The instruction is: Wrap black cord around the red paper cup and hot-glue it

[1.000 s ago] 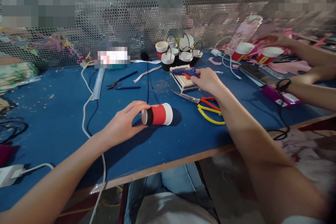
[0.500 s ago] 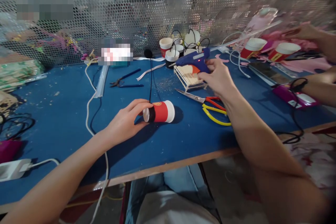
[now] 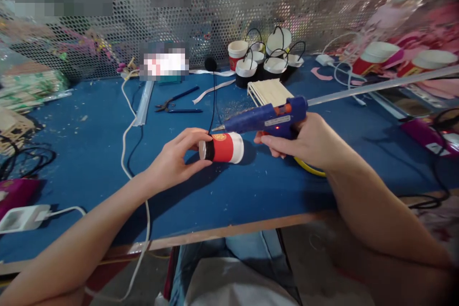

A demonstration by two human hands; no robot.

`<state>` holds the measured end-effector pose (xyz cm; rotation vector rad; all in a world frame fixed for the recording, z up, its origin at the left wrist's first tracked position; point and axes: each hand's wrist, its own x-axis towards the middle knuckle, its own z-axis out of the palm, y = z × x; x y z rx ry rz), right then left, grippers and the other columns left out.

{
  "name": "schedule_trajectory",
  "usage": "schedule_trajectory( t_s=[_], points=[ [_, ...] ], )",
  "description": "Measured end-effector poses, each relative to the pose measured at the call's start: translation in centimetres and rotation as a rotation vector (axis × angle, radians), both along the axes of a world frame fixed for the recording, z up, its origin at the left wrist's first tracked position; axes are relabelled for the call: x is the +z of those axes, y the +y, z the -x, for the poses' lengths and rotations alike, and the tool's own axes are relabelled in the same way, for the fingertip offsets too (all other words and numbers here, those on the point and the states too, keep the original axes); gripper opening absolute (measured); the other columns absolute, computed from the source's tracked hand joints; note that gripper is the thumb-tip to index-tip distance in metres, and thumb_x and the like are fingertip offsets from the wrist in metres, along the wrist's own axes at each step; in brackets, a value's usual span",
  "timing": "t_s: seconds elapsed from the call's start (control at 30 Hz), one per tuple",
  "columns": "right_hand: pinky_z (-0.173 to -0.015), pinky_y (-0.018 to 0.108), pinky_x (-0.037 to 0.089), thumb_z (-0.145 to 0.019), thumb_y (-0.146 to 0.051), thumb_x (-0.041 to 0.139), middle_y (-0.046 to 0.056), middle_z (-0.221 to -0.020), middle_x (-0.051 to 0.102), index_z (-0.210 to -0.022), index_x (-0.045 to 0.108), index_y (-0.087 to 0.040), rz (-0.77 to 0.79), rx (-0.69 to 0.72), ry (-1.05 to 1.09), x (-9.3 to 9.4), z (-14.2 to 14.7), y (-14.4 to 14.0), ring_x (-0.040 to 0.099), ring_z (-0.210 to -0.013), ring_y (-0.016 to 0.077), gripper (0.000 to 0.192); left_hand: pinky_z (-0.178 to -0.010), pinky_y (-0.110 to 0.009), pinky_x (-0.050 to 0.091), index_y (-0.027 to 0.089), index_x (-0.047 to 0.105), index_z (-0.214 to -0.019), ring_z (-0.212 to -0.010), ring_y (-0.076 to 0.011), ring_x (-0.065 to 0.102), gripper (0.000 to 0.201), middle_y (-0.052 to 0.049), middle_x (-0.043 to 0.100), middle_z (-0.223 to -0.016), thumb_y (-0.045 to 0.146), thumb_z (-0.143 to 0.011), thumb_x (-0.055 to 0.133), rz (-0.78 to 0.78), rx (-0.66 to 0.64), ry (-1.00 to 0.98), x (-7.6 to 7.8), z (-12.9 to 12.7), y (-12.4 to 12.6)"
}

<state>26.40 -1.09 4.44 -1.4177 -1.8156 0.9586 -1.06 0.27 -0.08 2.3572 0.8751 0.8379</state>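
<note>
A red paper cup (image 3: 225, 147) with a black band near its base lies on its side on the blue table (image 3: 82, 153). My left hand (image 3: 175, 160) holds it by the base end, fingers wrapped around the black band. My right hand (image 3: 304, 139) grips a blue hot glue gun (image 3: 267, 118) with a clear glue stick jutting out the back. The gun's nozzle points left and hovers just above the cup's black band, beside a thin black wire (image 3: 213, 100) that runs up from the cup.
A stack of wooden sticks (image 3: 269, 91) and several black-and-white cups with wire handles (image 3: 267, 60) stand behind. Pliers (image 3: 175, 103) and a clear glue stick (image 3: 143, 103) lie at left. White cable (image 3: 126, 153), yellow scissor handle (image 3: 311, 168), red cups (image 3: 376, 55) at right.
My right hand lifted the glue gun off the stick stack and brought it toward me, so its nozzle is now over the cup. The left hand kept hold of the cup.
</note>
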Motion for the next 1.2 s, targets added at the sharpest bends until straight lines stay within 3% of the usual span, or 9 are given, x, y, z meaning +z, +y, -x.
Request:
schedule_trajectory(
  t_s=[0.1, 0.33, 0.67, 0.87, 1.07, 1.2],
  points=[
    [-0.041, 0.025, 0.041, -0.070, -0.042, 0.068, -0.002, -0.050, 0.056, -0.063, 0.058, -0.021, -0.018, -0.011, -0.086, -0.1, 0.3, -0.2, 0.051, -0.043, 0.0118, 0.024, -0.089, -0.037, 0.054, 0.018, 0.051, -0.115, -0.110, -0.0230, 0.055, 0.040, -0.013, 0.051, -0.122, 0.020, -0.078, 0.065, -0.001, 0.009, -0.003, -0.1, 0.2, 0.2],
    [-0.052, 0.027, 0.046, -0.073, -0.040, 0.062, 0.000, -0.065, 0.065, -0.080, 0.066, -0.023, -0.253, 0.038, -0.227, -0.8, 1.1, -0.6, 0.059, -0.060, 0.0171, 0.019, -0.087, -0.037, 0.056, 0.019, 0.051, -0.117, -0.112, -0.0234, 0.055, 0.041, -0.013, 0.051, -0.122, 0.018, -0.078, 0.064, -0.014, 0.006, -0.021, -0.1, 0.3, 0.3],
    [-0.057, 0.033, 0.047, -0.079, -0.043, 0.051, 0.003, -0.066, 0.064, -0.079, 0.066, -0.023, -0.316, 0.055, -0.334, -0.7, 1.4, -1.1, 0.060, -0.061, 0.0201, 0.025, -0.097, -0.042, 0.049, 0.018, 0.052, -0.116, -0.115, -0.0238, 0.054, 0.041, -0.013, 0.052, -0.123, 0.020, -0.078, 0.066, -0.039, 0.020, -0.001, -0.2, 0.3, 0.5],
    [-0.058, 0.033, 0.047, -0.078, -0.040, 0.054, 0.003, -0.068, 0.064, -0.077, 0.064, -0.022, -0.328, 0.073, -0.343, -0.9, 1.3, -1.0, 0.059, -0.060, 0.0190, 0.021, -0.098, -0.041, 0.048, 0.017, 0.051, -0.117, -0.115, -0.0233, 0.054, 0.042, -0.013, 0.052, -0.123, 0.020, -0.077, 0.066, -0.051, 0.023, 0.009, -0.3, 0.3, 0.5],
    [-0.069, 0.036, 0.049, -0.078, -0.037, 0.054, 0.004, -0.073, 0.064, -0.077, 0.062, -0.021, -0.387, 0.064, -0.329, -1.3, 1.2, -1.0, 0.062, -0.070, 0.0202, 0.019, -0.098, -0.040, 0.049, 0.018, 0.051, -0.116, -0.115, -0.0228, 0.054, 0.043, -0.013, 0.053, -0.124, 0.020, -0.077, 0.066, -0.058, 0.019, 0.003, -0.3, 0.2, 0.5],
    [-0.068, 0.034, 0.049, -0.076, -0.037, 0.057, 0.003, -0.066, 0.063, -0.074, 0.063, -0.022, -0.401, 0.064, -0.361, -1.3, 1.0, -1.1, 0.062, -0.073, 0.0211, 0.016, -0.097, -0.041, 0.049, 0.019, 0.050, -0.116, -0.114, -0.0232, 0.055, 0.044, -0.013, 0.053, -0.125, 0.021, -0.076, 0.067, -0.052, 0.026, 0.013, -0.3, 0.3, 0.4]
  ],
)
